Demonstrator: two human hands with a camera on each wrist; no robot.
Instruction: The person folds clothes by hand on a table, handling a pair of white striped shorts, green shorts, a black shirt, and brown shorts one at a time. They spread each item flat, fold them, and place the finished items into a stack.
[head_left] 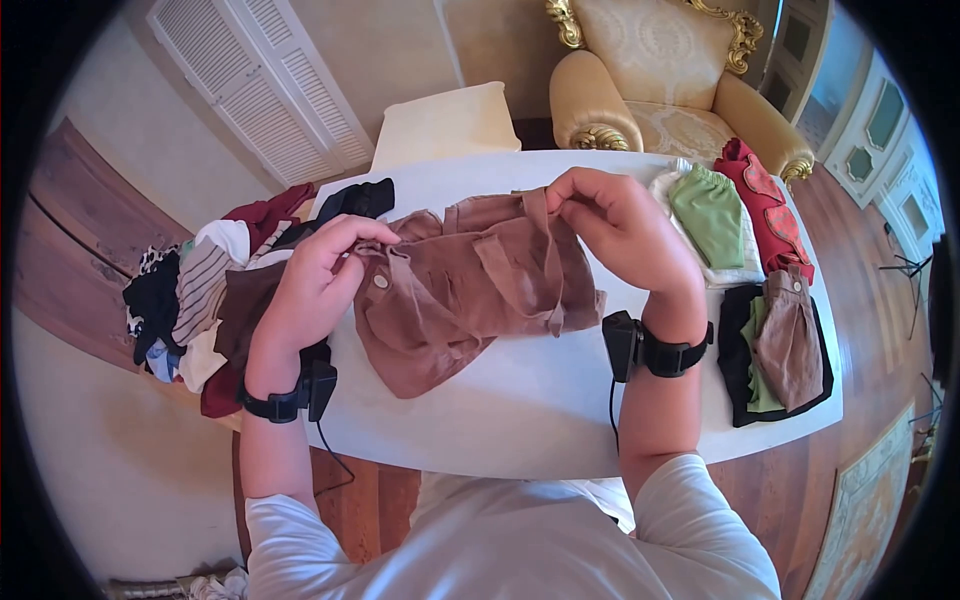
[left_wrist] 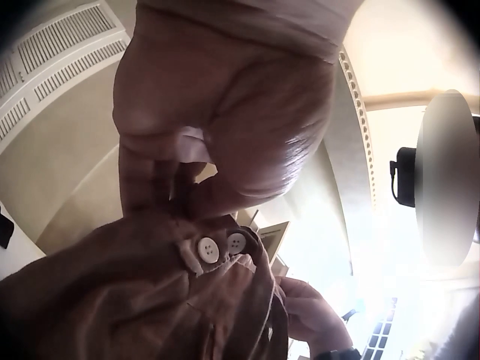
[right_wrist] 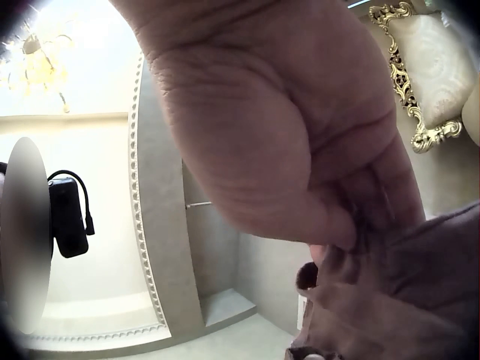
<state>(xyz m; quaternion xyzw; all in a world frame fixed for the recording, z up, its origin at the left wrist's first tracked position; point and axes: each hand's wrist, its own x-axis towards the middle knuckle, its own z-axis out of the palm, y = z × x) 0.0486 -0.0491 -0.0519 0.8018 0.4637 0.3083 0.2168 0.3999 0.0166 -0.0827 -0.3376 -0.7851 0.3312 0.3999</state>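
Note:
A brown garment (head_left: 460, 275) with straps and white buttons (left_wrist: 208, 250) is held up over the white table, its lower part spread toward the person. My left hand (head_left: 325, 265) pinches its upper left corner close to a button. At the opposite upper corner my right hand (head_left: 635, 235) grips the waist edge between thumb and fingers, beside a hanging strap (head_left: 553, 275). Seen from the left wrist, the garment's cloth (left_wrist: 112, 292) drapes below the fingers. In the right wrist view, gathered brown fabric (right_wrist: 405, 292) comes out from under the thumb and fingertips.
A heap of mixed clothes (head_left: 215, 265) lies at the table's left. Along the right side are folded piles: green shorts (head_left: 708, 215) on white cloth, red clothing (head_left: 775, 225), and a brown folded piece (head_left: 790, 345) on black. Behind the white table (head_left: 450, 430) stands a gold armchair (head_left: 660, 90).

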